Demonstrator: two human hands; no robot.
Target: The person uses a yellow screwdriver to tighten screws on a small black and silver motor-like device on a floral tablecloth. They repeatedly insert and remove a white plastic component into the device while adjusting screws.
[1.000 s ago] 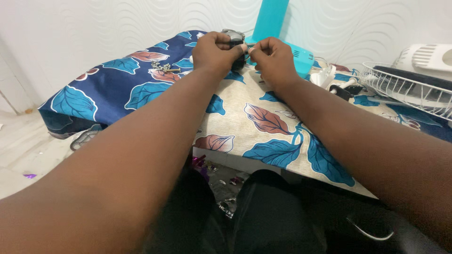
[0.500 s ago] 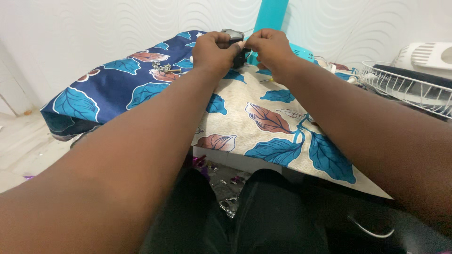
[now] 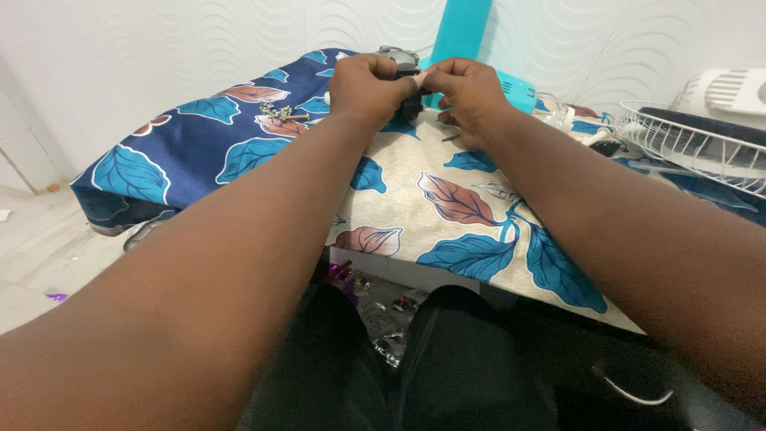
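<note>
Both my hands meet at the far end of a table covered with a leaf-patterned cloth (image 3: 479, 231). My left hand (image 3: 369, 86) grips a small dark grey part (image 3: 405, 78) from the left. My right hand (image 3: 467, 92) pinches the same part from the right with thumb and forefinger. Most of the part is hidden by my fingers. A teal upright column with a teal base (image 3: 511, 89) stands just behind my hands.
A small pile of screws and metal bits (image 3: 278, 113) lies on the blue part of the cloth to the left. A white wire fan guard (image 3: 698, 148) and a white fan housing (image 3: 730, 92) sit at the right. White small parts (image 3: 562, 120) lie near the teal base.
The view has drifted slightly and my hands have shifted a little on the small part; both still hold it in the same spot in front of the teal column.
</note>
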